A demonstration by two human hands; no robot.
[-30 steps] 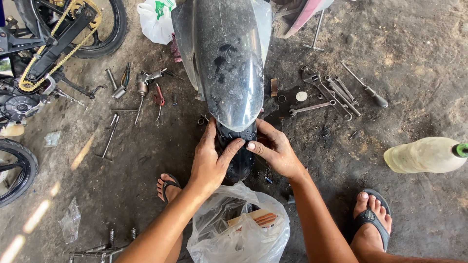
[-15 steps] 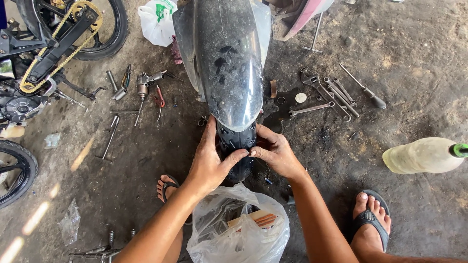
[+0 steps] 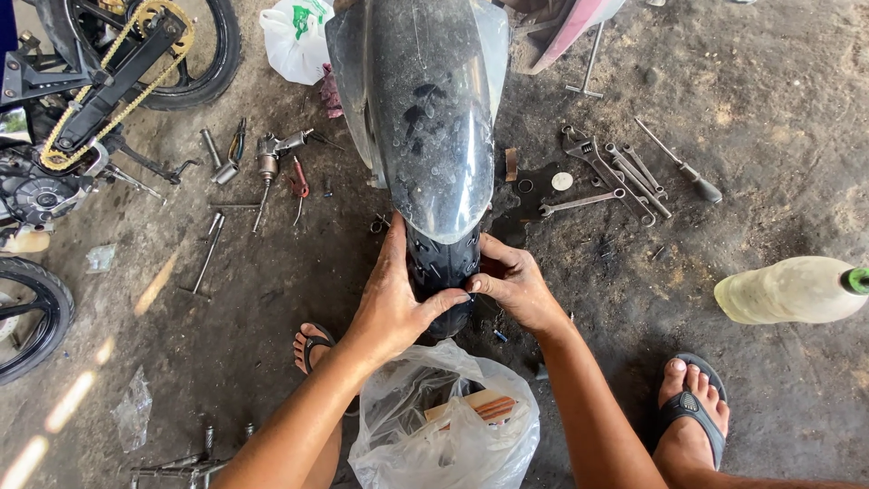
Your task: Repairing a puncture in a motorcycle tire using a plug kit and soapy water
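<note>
The tyre (image 3: 444,272) stands upright between the two hands, its tread poking out from under the dark fender (image 3: 434,118). The left hand (image 3: 394,303) is wrapped over the tyre's left side, thumb laid across the tread. The right hand (image 3: 516,285) presses on from the right, fingers bent and thumb tip meeting the left thumb on the rubber. Both hands are grasping the tyre, so the step looks like seating or checking the tyre on its wheel. The next move likely calls for a firm, even squeeze from both sides and working round the tread, keeping fingers clear of the fender's edge.

Just below the wrists sits a clear plastic bag (image 3: 444,426) with a boxed part inside. Right of the right hand lie wrenches (image 3: 615,172) and a screwdriver (image 3: 679,163); farther right, a pale bottle (image 3: 787,290). Left of the left hand are scattered tools (image 3: 262,167), then a bike with a yellow chain (image 3: 100,81). A sandalled foot (image 3: 688,407) rests at the right.

The ground is stained, dusty concrete (image 3: 769,109): an open workshop floor.
</note>
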